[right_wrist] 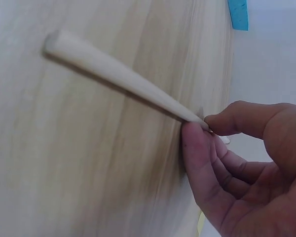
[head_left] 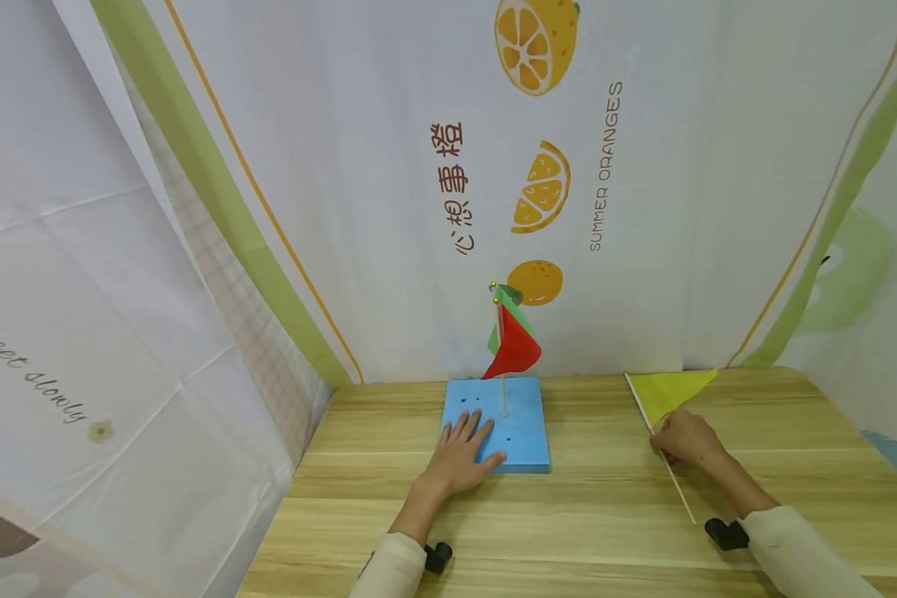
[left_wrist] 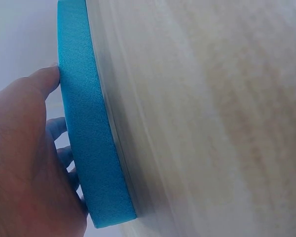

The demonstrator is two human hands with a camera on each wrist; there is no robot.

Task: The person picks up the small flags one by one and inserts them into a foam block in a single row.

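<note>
My left hand (head_left: 459,455) rests with spread, straight fingers on a blue foam block (head_left: 526,453), near its left front part. Small holes show in the block's top. Above the block stand a red triangular flag (head_left: 517,345) and, partly hidden behind it, a green flag (head_left: 516,307). One thin stick is visible entering the block; the other's lower end is hidden. Over at the right, my right hand (head_left: 688,438) pinches the stick (right_wrist: 108,69) of a yellow triangular flag (head_left: 665,390) between thumb and fingers. That stick slants low over the table, its bare end towards me.
The wood-grain table (head_left: 583,531) ends at a white curtain (head_left: 344,208) printed with oranges, which hangs right behind it. More printed cloth (head_left: 157,332) hangs on the left side. A black wrist device (head_left: 727,534) sits at the right sleeve, another (head_left: 438,557) at the left.
</note>
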